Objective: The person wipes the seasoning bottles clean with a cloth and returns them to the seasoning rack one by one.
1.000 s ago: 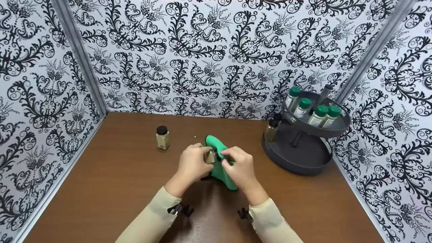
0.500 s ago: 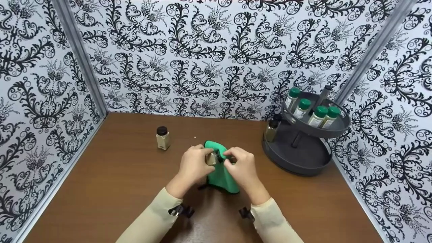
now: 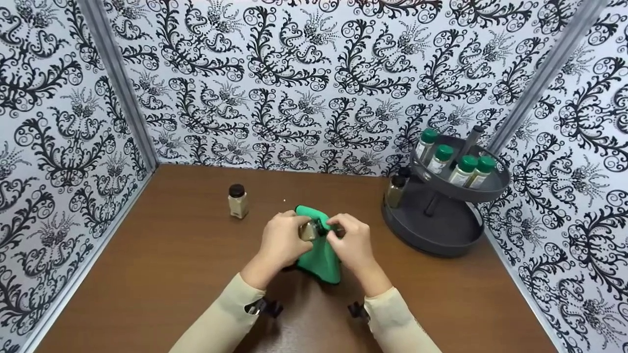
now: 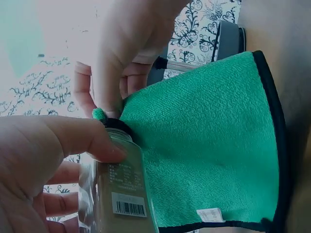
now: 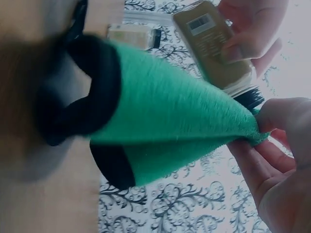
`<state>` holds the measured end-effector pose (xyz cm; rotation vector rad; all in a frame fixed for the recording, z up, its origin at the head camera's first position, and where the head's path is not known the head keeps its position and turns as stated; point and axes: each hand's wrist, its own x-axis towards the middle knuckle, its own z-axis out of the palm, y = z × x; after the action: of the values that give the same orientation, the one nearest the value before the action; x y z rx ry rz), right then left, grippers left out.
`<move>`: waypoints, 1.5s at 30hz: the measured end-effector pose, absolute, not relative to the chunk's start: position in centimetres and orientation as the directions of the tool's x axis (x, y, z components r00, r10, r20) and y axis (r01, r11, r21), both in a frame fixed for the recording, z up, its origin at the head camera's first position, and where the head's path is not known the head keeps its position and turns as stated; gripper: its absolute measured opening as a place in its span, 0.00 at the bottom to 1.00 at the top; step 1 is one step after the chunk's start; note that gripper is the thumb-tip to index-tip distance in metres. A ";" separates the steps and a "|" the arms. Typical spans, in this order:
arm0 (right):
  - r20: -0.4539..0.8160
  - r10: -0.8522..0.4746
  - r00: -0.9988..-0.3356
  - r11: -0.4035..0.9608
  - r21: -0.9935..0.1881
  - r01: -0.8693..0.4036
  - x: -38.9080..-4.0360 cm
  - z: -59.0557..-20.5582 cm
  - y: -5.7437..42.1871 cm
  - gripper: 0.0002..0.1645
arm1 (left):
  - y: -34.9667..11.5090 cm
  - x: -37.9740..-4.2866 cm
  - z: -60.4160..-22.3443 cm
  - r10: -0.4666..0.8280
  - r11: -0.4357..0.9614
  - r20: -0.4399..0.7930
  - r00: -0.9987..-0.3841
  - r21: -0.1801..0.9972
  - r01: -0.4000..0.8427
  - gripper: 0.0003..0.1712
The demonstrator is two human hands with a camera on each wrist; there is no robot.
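My left hand (image 3: 283, 238) grips a clear spice jar (image 4: 124, 194) with tan contents and a barcode label, tilted with its black cap (image 5: 249, 97) toward the right hand. Thumb and fingers of my right hand (image 3: 351, 240) pinch a green cloth (image 4: 209, 131) with black edging, bunched right at the jar's cap. Below the pinch the cloth hangs down in folds, as the right wrist view shows. In the left wrist view the cloth partly covers the cap.
Another black-capped jar (image 3: 238, 202) stands on the brown table (image 3: 186, 274) at the left. A dark two-tier rack (image 3: 431, 245) stands at the right. Several green-capped jars (image 3: 462, 170) fill its upper tier; dark-capped jars (image 3: 395, 192) stand on the lower. Patterned walls (image 3: 274, 98) enclose the table.
The hanging cloth has swung and unfolded, its lower end shifting slightly left and toward me. Both hands keep their grip, the right moving slightly along the cap.
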<state>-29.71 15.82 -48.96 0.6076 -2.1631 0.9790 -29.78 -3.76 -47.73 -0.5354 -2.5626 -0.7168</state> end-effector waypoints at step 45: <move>0.783 -0.128 -0.609 0.483 -0.487 -0.728 -28.5 -48.5 14.9 0.16 | -4.2 -29.0 -46.9 0.225 0.809 0.515 -0.827 0.374 0.453 0.22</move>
<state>-28.48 14.90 -48.46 0.7043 -2.0397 1.1143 -29.03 -4.17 -46.88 -0.5055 -2.5396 -0.6837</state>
